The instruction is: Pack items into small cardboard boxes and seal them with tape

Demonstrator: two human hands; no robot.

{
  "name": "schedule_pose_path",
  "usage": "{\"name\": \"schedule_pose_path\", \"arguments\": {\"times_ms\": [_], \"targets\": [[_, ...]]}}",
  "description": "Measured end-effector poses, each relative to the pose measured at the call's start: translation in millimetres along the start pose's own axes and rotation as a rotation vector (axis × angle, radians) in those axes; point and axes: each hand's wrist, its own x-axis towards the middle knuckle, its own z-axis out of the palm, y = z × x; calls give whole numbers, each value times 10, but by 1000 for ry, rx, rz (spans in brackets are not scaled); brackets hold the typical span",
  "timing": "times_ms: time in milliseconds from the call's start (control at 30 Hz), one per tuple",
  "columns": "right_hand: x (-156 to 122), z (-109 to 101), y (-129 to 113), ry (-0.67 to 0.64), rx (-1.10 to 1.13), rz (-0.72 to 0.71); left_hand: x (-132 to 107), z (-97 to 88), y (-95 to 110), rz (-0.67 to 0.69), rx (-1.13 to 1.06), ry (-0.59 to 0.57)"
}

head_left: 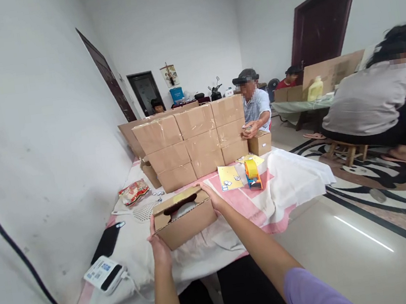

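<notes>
"One white device (105,274), cable plugged in, lies nearest, at the left of the cloth (284,176). And the hands?"

"The left hand (159,247) grips the near left corner of a cardboard carton (189,231); the right hand (212,198) grasps its other end. Some fingers are hidden, so I can't tell how hard they press."

"Where's the carton?"

"Right in front of the person, over the near part of the cloth. I can't tell whether its base touches down. A gap in the top shows a pale rounded thing (184,209)."

"What might go wrong?"

"Tip it far and, I'd judge, that thing could slide towards the gap. Squeezing the ends too hard could buckle the cardboard. Dragging it could bunch the rumpled cloth and shift the tape dispenser (253,178)."

"And farther off?"

"Just beside the dispenser, a yellow sheet (229,173) bears small labels. Behind stands a stack of taped boxes (200,142), three high; a knock from the carton might skew it. Past its right end, a co-worker's hand (254,127) is at another box (260,143)."
</notes>
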Motion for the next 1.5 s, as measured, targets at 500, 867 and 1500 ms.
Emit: {"name": "schedule_pose_path", "arguments": {"times_ms": [500, 867, 1500], "targets": [[118, -12, 1, 56, -60, -80, 54, 152, 143, -78, 228, 210], [120, -32, 6, 51, -69, -67, 78, 272, 385, -79, 378, 180], [141, 49, -51, 146, -236, -27, 93, 784, 645, 332, 1263, -229]]}}
